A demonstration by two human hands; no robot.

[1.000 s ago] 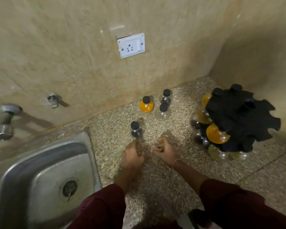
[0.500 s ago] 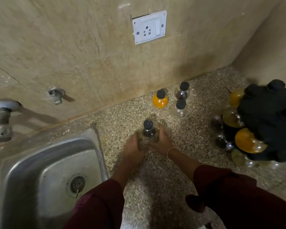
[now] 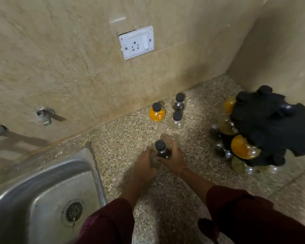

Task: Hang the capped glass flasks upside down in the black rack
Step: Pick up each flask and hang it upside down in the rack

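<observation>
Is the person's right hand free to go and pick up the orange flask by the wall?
Probably not yet. The right hand and the left hand both clasp a dark flask. The path over the counter to the orange flask looks open.

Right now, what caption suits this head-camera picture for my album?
Both hands grip a dark capped flask on the speckled counter, between sink and black rack.
</observation>
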